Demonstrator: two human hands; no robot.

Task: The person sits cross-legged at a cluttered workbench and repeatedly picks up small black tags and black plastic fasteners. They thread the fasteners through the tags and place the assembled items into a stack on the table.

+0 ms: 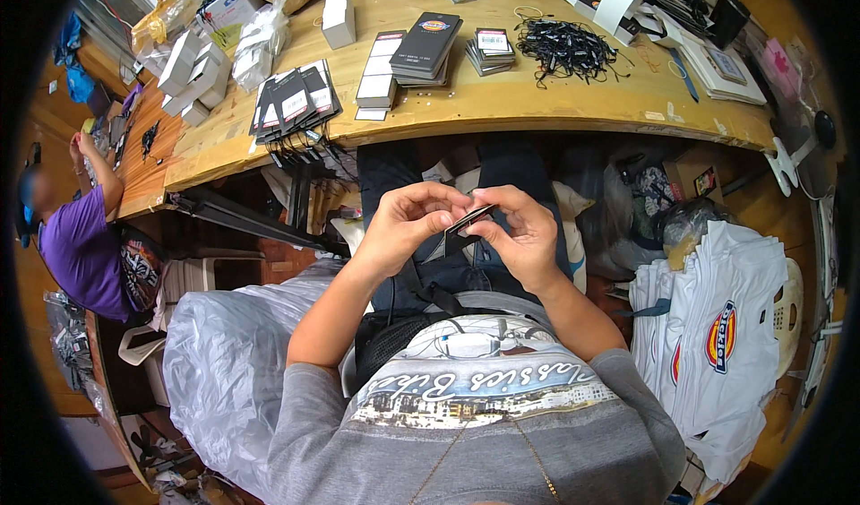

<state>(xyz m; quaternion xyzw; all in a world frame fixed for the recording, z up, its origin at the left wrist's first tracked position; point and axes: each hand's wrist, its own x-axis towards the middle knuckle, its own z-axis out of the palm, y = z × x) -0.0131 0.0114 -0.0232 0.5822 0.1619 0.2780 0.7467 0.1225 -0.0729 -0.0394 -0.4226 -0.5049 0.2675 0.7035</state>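
Both hands meet over the lap: the left hand (408, 227) and right hand (524, 236) pinch a small dark card tag (468, 221) between fingertips. It looks light, thin and stiff; likely best gripped by its edges. At 8 o'clock lies a grey plastic bag (224, 353), contents hidden. On the bench (537, 102) at 12 o'clock, tag stacks (425, 48) and black strings (564, 48).

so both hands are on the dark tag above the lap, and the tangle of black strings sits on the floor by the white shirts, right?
Not quite. The left hand and right hand do hold the dark tag above the lap, but the tangle of black strings lies on the wooden table, not on the floor. The head view shows it.
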